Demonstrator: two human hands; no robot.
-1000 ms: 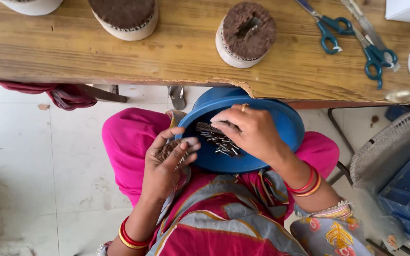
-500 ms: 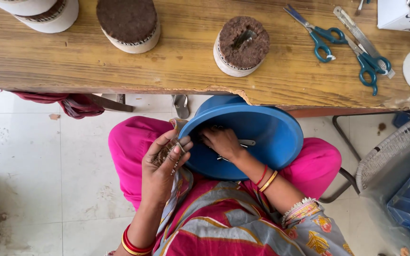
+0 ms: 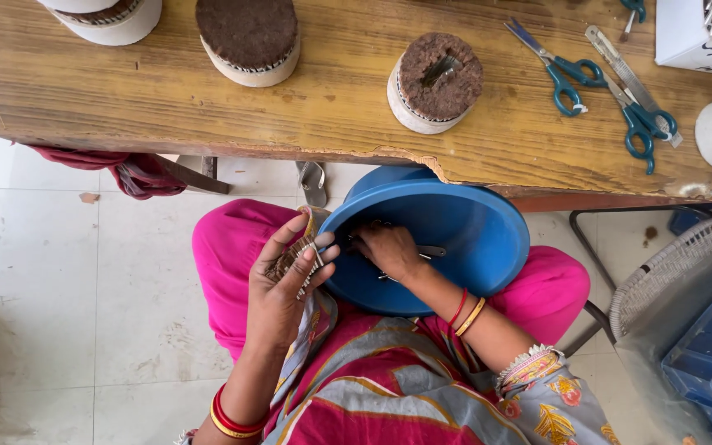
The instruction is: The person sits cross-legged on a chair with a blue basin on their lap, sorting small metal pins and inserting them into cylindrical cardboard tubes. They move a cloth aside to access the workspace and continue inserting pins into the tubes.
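Note:
A blue plastic bowl (image 3: 471, 235) rests tilted on my lap, just under the table's edge. My right hand (image 3: 387, 249) reaches inside it, fingers closed over small dark metal clips (image 3: 432, 250) lying at the bottom. My left hand (image 3: 286, 280) is raised beside the bowl's left rim and holds a bundle of thin metal clips (image 3: 294, 257) between thumb and fingers. Red and gold bangles sit on both wrists.
The worn wooden table (image 3: 166, 99) carries round white pots topped with brown pads; one pad (image 3: 438, 78) has clips stuck in it. Two teal scissors (image 3: 566, 70) lie at the right, beside a white box (image 3: 698, 33). A wicker chair (image 3: 669, 264) and blue crates stand at right.
My right hand has slid from the bowl's upper middle down to its left inner side. The left hand rose slightly with its bundle. The view shifted so the table fills more of the top.

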